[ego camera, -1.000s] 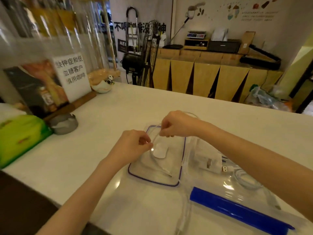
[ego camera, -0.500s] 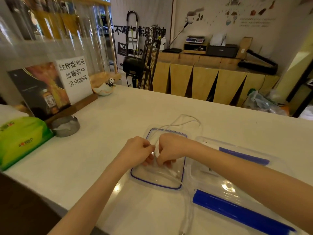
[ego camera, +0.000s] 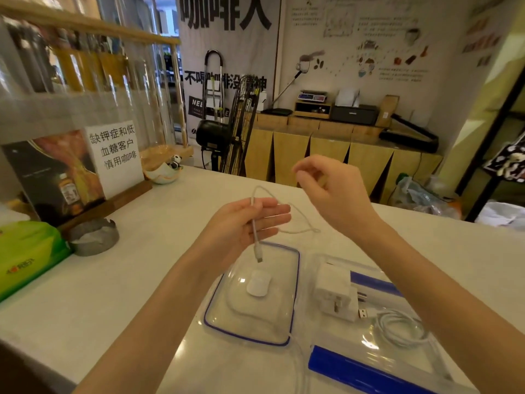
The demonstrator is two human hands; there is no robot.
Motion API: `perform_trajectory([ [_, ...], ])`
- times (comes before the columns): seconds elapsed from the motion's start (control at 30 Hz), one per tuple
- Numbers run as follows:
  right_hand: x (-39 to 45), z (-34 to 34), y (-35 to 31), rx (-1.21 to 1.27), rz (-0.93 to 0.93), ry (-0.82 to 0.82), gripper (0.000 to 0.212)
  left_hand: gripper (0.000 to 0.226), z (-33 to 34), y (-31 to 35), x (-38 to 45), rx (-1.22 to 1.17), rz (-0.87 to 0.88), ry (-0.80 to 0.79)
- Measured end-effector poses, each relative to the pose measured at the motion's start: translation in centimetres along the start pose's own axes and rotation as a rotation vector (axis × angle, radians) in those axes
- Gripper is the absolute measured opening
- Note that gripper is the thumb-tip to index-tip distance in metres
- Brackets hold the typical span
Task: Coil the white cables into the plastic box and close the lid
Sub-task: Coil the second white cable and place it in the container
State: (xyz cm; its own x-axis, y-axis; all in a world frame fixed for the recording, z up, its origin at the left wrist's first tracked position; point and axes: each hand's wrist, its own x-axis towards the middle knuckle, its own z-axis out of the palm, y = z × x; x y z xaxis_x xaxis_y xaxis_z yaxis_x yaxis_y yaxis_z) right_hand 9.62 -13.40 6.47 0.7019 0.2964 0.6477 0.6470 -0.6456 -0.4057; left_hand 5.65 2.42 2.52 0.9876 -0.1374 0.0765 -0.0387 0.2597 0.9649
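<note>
White counter: two cables, one box.

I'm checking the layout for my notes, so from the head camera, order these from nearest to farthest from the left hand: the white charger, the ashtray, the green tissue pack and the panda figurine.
From the left hand:
1. Charger, to its lower right, in the clear box.
2. Ashtray, off to the left on the counter.
3. Tissue pack, farthest left, past the ashtray.
The panda figurine, up-left by the bowl, looks about as far as the ashtray; too close to rank.
</note>
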Motion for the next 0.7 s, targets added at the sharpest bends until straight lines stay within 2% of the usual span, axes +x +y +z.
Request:
perform_trajectory([
  [0.03,0.2,-0.1,0.4,0.003,0.002,0.011,0.026,0.027,0.2,0.7,-0.2,-0.008,0.005,-0.044],
  [0.07,0.3,0.2,0.9,0.013,0.007,-0.047,0.035,0.026,0.5,1.4,-0.3,-0.020,0.012,-0.098],
  [0.13,0.4,1.0,1.4,0.114,0.000,-0.246,0.042,0.025,1.1,2.7,-0.6,-0.076,0.031,-0.241],
  [0.23,0.1,2.6,1.7,0.456,0.036,-0.396,0.032,0.031,2.1,4.7,-0.8,-0.167,0.093,-0.444],
  [0.37,-1.0,3.1,1.6,0.409,0.142,-0.505,0.031,0.034,2.3,7.1,0.3,-0.258,0.185,-0.539],
  [0.43,-1.7,3.1,1.0,0.254,0.070,-0.612,0.030,0.033,2.0,7.6,1.6,-0.333,0.209,-0.499],
  [0.5,-2.2,2.8,-0.1,0.052,-0.060,-0.655,0.030,0.030,1.7,7.4,2.9,-0.306,0.232,-0.388],
  [0.57,-2.7,2.1,-1.0,-0.060,-0.135,-0.622,0.029,0.025,1.3,6.8,4.0,-0.172,0.251,-0.295],
  [0.7,-2.7,-0.1,-2.4,-0.066,-0.131,-0.574,0.028,0.028,0.6,5.0,5.4,0.102,0.313,-0.190],
])
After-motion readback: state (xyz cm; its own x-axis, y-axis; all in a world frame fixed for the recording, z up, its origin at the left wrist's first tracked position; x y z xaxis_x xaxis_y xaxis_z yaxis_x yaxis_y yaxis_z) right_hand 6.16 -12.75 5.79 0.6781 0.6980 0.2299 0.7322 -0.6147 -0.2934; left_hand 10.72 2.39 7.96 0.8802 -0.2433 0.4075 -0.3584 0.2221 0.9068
